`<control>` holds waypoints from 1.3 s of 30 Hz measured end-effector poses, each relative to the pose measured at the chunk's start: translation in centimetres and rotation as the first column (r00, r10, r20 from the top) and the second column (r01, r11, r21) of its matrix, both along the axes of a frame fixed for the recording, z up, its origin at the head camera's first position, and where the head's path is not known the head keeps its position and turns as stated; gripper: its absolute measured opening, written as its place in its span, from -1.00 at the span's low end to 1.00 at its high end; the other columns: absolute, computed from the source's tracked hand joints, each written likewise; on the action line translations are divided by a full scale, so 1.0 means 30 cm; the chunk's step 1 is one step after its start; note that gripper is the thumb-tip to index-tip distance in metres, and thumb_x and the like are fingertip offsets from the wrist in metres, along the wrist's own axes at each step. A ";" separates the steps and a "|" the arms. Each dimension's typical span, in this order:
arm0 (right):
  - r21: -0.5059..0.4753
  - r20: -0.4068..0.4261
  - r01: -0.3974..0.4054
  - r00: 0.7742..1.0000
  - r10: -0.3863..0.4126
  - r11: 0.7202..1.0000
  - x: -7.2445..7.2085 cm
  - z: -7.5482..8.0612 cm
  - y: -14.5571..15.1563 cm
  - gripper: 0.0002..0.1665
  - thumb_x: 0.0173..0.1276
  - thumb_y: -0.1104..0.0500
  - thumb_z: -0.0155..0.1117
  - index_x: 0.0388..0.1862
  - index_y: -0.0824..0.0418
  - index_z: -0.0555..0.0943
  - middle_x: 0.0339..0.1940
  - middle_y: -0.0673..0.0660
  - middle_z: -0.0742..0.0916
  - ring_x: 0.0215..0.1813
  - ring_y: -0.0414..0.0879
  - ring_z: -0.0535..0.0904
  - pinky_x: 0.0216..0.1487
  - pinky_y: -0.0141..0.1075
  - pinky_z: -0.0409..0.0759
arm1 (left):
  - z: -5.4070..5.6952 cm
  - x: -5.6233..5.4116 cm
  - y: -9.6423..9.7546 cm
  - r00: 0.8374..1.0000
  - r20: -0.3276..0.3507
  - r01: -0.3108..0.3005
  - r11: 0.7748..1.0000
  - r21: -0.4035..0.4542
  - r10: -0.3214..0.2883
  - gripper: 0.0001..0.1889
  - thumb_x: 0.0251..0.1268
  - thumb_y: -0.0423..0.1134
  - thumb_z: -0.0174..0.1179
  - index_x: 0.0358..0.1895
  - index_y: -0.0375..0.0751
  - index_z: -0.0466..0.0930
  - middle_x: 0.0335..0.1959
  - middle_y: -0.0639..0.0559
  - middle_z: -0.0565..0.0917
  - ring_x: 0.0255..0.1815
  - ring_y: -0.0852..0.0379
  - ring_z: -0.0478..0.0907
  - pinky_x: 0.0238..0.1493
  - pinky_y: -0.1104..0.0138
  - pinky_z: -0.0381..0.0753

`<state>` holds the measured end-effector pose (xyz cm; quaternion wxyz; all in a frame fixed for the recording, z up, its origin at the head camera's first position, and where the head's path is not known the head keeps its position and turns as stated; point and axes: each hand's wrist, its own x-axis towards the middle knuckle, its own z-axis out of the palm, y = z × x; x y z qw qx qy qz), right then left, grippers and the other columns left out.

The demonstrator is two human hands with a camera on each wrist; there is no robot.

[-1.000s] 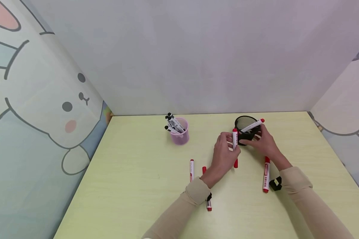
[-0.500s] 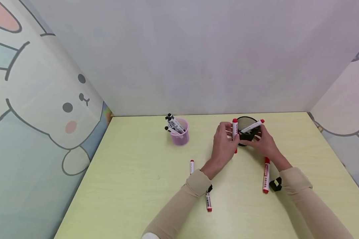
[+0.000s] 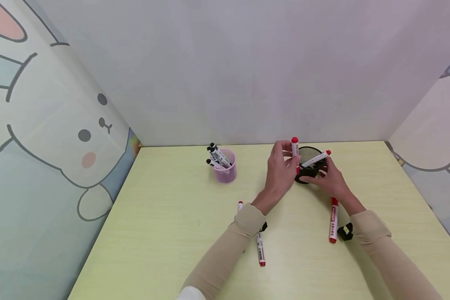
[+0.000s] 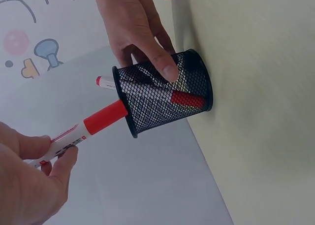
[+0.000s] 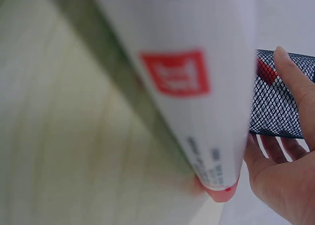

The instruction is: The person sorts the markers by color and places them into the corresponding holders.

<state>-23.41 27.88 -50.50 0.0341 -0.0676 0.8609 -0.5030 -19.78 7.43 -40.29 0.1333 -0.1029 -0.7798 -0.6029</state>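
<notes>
My left hand point(image 3: 280, 173) pinches a white marker point(image 4: 64, 144) with red ends, held upright beside the black mesh pen holder point(image 4: 152, 114). In the left wrist view its red cap end meets the holder's rim; whether it is inside cannot be told. Another red-capped marker point(image 3: 316, 159) leans inside the holder, its red lower end showing through the mesh. My right hand point(image 3: 333, 177) grips the holder from the right, thumb on the near side and fingers around the back.
A pink cup point(image 3: 226, 176) with several black-capped markers point(image 3: 219, 157) stands to the left. Red markers lie on the table point(image 3: 172, 233): one point(image 3: 333, 221) below the right hand, one point(image 3: 261, 250) and another point(image 3: 240, 205) by the left sleeve. A small black block point(image 3: 346, 231) sits at the right cuff.
My left hand has risen and moved away from me with the marker, bringing its lower end from in front of the pen holder up to the rim. My right hand stays on the holder.
</notes>
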 end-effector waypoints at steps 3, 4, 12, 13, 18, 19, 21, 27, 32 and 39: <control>0.002 0.001 0.002 1.000 -0.002 1.000 0.000 -0.003 0.000 0.14 0.21 0.02 0.62 0.51 0.35 0.09 0.40 0.45 0.42 0.42 0.40 0.32 0.41 0.28 0.31 | 0.011 -0.013 0.004 0.999 -0.031 0.014 1.000 -0.002 -0.014 -0.63 0.42 -0.44 0.27 0.18 -0.31 0.37 0.04 -0.13 0.55 0.01 0.18 0.63 0.01 0.59 0.59; 0.005 0.003 0.002 1.000 -0.002 1.000 0.001 -0.004 0.001 0.14 0.21 0.01 0.61 0.51 0.35 0.08 0.41 0.45 0.42 0.42 0.40 0.32 0.41 0.27 0.31 | 0.016 -0.018 0.005 0.999 -0.038 0.016 1.000 -0.004 -0.016 -0.63 0.43 -0.45 0.26 0.19 -0.31 0.37 0.04 -0.13 0.55 0.02 0.17 0.63 0.02 0.58 0.59; 0.010 0.018 0.002 1.000 -0.002 1.000 -0.001 -0.006 -0.005 0.14 0.23 -0.02 0.60 0.52 0.33 0.07 0.44 0.44 0.39 0.44 0.40 0.29 0.43 0.27 0.29 | 0.031 -0.057 0.016 0.996 -0.084 0.033 0.999 -0.017 -0.034 -0.62 0.43 -0.47 0.24 0.21 -0.30 0.35 0.06 -0.15 0.54 0.08 0.14 0.63 0.06 0.58 0.58; 0.011 0.021 0.002 1.000 -0.002 1.000 -0.002 -0.006 -0.006 0.15 0.24 -0.02 0.59 0.53 0.33 0.06 0.44 0.44 0.38 0.45 0.41 0.29 0.43 0.27 0.29 | 0.031 -0.061 0.017 0.995 -0.088 0.034 0.999 -0.026 -0.036 -0.62 0.44 -0.47 0.24 0.21 -0.30 0.35 0.06 -0.15 0.54 0.08 0.15 0.62 0.07 0.58 0.57; 0.017 0.025 0.001 1.000 -0.002 1.000 -0.001 -0.004 -0.006 0.17 0.23 -0.06 0.59 0.54 0.32 0.05 0.45 0.45 0.38 0.44 0.41 0.29 0.43 0.27 0.29 | 0.026 -0.080 0.025 0.994 -0.101 0.040 0.997 -0.060 -0.046 -0.63 0.45 -0.45 0.22 0.22 -0.29 0.35 0.07 -0.13 0.54 0.09 0.14 0.61 0.09 0.58 0.56; 0.016 0.024 0.000 1.000 0.000 1.000 0.000 -0.004 -0.006 0.16 0.23 -0.05 0.59 0.53 0.32 0.06 0.44 0.45 0.38 0.44 0.41 0.29 0.43 0.27 0.29 | 0.024 -0.084 0.026 0.993 -0.104 0.042 0.997 -0.068 -0.049 -0.63 0.46 -0.44 0.22 0.22 -0.28 0.35 0.08 -0.13 0.54 0.10 0.14 0.60 0.09 0.58 0.55; 0.010 0.022 -0.002 1.000 0.002 1.000 0.000 -0.003 -0.006 0.16 0.23 -0.04 0.59 0.53 0.32 0.06 0.44 0.45 0.38 0.44 0.40 0.29 0.43 0.27 0.29 | 0.020 -0.093 0.030 0.992 -0.111 0.053 0.996 -0.075 -0.061 -0.63 0.46 -0.45 0.22 0.22 -0.28 0.36 0.09 -0.12 0.54 0.10 0.14 0.59 0.09 0.59 0.55; -0.002 0.026 -0.005 1.000 0.005 1.000 0.000 0.001 -0.008 0.14 0.24 -0.04 0.58 0.52 0.33 0.07 0.43 0.45 0.39 0.44 0.37 0.29 0.43 0.28 0.28 | 0.003 -0.122 0.043 0.984 -0.143 0.096 0.991 -0.098 -0.110 -0.64 0.45 -0.49 0.20 0.23 -0.31 0.38 0.08 -0.14 0.55 0.10 0.16 0.58 0.07 0.62 0.54; -0.002 0.023 -0.004 1.000 0.004 1.000 0.001 0.005 -0.007 0.12 0.25 -0.01 0.58 0.52 0.32 0.08 0.43 0.44 0.40 0.44 0.36 0.30 0.43 0.27 0.29 | -0.016 -0.146 0.057 0.978 -0.154 0.116 0.982 -0.146 -0.138 -0.65 0.46 -0.48 0.19 0.23 -0.30 0.41 0.06 -0.11 0.57 0.06 0.18 0.59 0.04 0.64 0.54; -0.001 0.026 -0.006 1.000 0.006 1.000 0.001 0.009 -0.006 0.14 0.25 0.01 0.59 0.54 0.33 0.05 0.43 0.43 0.39 0.44 0.36 0.30 0.43 0.26 0.29 | -0.048 -0.166 0.081 0.980 -0.113 0.132 0.961 -0.242 -0.163 -0.65 0.49 -0.41 0.19 0.26 -0.23 0.44 0.09 -0.04 0.58 0.07 0.24 0.55 0.04 0.68 0.49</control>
